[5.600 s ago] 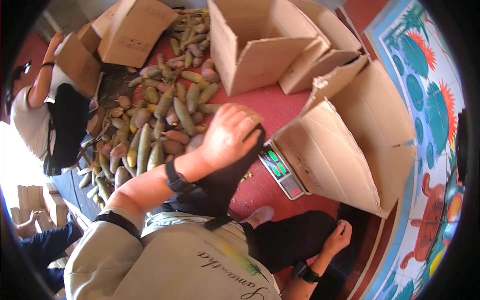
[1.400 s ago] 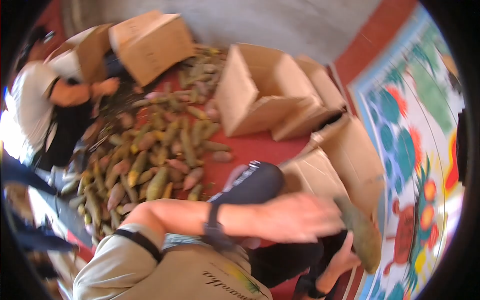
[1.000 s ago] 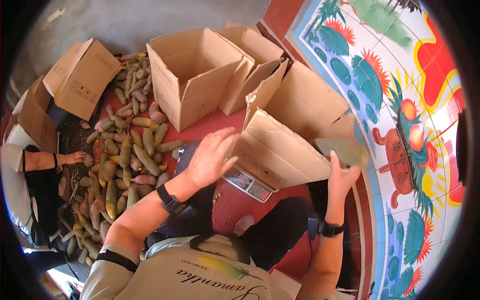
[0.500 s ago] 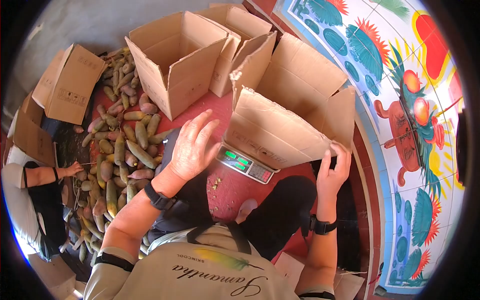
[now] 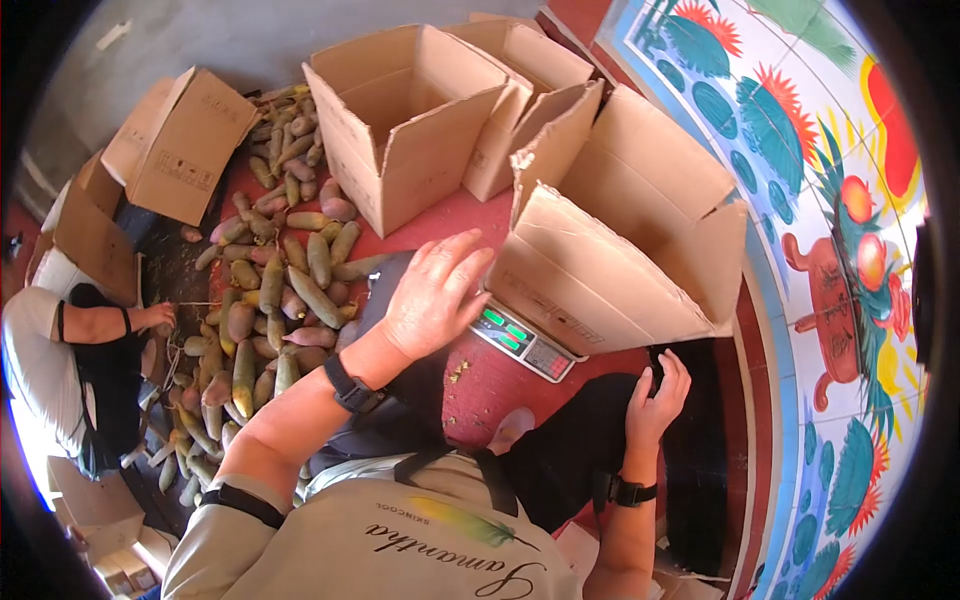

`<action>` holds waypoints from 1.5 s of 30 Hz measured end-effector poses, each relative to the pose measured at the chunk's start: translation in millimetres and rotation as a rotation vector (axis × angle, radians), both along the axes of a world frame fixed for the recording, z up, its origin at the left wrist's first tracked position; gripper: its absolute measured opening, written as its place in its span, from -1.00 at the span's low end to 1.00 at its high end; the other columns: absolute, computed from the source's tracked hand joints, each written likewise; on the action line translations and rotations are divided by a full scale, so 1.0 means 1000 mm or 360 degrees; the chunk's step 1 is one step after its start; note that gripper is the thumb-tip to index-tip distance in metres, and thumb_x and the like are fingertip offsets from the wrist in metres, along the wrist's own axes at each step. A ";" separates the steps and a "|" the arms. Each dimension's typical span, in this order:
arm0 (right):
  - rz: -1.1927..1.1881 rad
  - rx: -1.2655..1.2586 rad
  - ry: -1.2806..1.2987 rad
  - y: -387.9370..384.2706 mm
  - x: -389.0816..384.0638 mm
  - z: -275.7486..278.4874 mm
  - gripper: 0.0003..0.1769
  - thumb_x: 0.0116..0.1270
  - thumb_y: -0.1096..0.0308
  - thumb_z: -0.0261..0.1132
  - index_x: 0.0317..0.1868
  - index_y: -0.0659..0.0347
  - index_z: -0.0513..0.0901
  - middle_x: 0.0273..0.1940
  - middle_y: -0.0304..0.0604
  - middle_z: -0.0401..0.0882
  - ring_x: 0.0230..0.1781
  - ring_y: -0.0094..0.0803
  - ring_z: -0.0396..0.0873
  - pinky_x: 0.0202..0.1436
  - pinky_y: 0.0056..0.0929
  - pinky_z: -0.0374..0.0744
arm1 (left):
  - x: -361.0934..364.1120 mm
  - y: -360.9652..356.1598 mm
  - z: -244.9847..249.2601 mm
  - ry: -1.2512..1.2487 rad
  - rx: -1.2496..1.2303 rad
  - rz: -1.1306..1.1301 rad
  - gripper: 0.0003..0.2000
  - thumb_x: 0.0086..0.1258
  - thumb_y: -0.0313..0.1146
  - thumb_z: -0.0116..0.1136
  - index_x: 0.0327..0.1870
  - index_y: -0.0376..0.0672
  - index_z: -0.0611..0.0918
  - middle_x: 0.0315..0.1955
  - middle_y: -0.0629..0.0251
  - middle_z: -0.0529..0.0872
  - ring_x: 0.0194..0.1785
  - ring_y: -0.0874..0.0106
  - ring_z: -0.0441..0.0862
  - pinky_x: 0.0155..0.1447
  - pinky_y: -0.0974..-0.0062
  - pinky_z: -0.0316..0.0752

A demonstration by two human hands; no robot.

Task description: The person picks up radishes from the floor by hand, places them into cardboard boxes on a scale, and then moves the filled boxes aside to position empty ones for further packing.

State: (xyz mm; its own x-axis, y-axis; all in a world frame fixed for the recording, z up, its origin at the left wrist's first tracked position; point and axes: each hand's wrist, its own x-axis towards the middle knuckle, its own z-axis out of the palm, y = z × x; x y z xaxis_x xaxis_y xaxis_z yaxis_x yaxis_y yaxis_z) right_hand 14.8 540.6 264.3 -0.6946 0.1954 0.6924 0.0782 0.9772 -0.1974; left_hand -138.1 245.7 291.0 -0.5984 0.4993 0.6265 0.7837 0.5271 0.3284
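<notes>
An open cardboard box [image 5: 590, 275] stands on a digital scale [image 5: 525, 342], whose green display is lit. My left hand [image 5: 432, 300] hovers by the box's near left corner, fingers stretched out and nothing in them. Below the box's near right corner, my right hand [image 5: 657, 402] is apart from the cardboard, above my right knee. Its thumb and fingers are spread, and it holds nothing. Inside the box I see only bare cardboard walls; its bottom is hidden by the front wall.
Long green and reddish root vegetables [image 5: 318, 292] lie heaped to the left. Behind them are another open box [image 5: 435, 150] and a tipped box [image 5: 185, 150]. A co-worker's hand [image 5: 155, 316] is at the heap's left edge. A painted tile wall [image 5: 790, 240] curves along the right.
My right hand has let go of the box's near right corner and dropped toward my knee. My left hand stays open by the box. The whole view has shifted, with things now further right.
</notes>
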 end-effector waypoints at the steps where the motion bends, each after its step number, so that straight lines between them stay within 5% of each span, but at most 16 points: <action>1: 0.0019 -0.0009 0.0001 0.000 -0.001 -0.005 -0.72 0.10 0.55 0.19 -0.13 0.33 0.46 -0.09 0.04 0.47 -0.07 -0.03 0.41 0.02 -0.19 0.37 | 0.000 0.000 -0.001 -0.0001 -0.0007 -0.0005 -0.47 0.00 -0.38 0.25 0.06 -0.23 0.39 0.09 0.03 0.39 0.09 0.12 0.38 0.15 0.21 0.28; 30: -0.0048 -0.0204 0.0011 0.008 -0.003 -0.015 -0.75 0.07 0.54 0.20 -0.17 0.27 0.50 -0.15 -0.02 0.51 -0.12 -0.09 0.45 -0.03 -0.24 0.40 | -0.001 0.004 0.001 0.0032 -0.0054 0.0048 -0.51 -0.06 -0.46 0.22 -0.01 -0.26 0.45 0.02 0.05 0.46 0.08 0.10 0.41 0.18 0.20 0.27; 36: -0.0360 -0.0606 0.0196 0.033 0.025 -0.015 -0.79 0.09 0.55 0.19 -0.21 0.30 0.51 -0.17 0.01 0.51 -0.13 -0.11 0.47 -0.03 -0.28 0.42 | 0.003 0.009 0.000 0.0083 -0.0141 0.0080 -0.55 0.01 -0.52 0.14 0.02 -0.29 0.44 0.02 0.03 0.47 0.09 0.09 0.40 0.20 0.24 0.24; 45: -0.1127 -0.0302 -0.0077 0.072 0.157 -0.092 -0.83 0.04 0.46 0.23 -0.30 0.21 0.51 -0.27 -0.07 0.49 -0.20 -0.11 0.44 -0.12 -0.23 0.40 | 0.011 0.035 -0.004 0.0142 -0.0112 -0.0131 -0.63 0.27 -0.41 -0.02 0.09 -0.31 0.39 0.08 0.00 0.43 0.13 0.07 0.37 0.22 0.22 0.20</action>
State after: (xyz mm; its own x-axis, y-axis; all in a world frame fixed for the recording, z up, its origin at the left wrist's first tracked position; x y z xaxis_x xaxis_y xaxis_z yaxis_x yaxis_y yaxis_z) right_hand 172.3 612.2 171.9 -0.3863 0.7223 0.5736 0.6910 0.6386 -0.3387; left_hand -127.1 280.9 287.1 -0.4973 0.5887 0.6372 0.8496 0.4793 0.2201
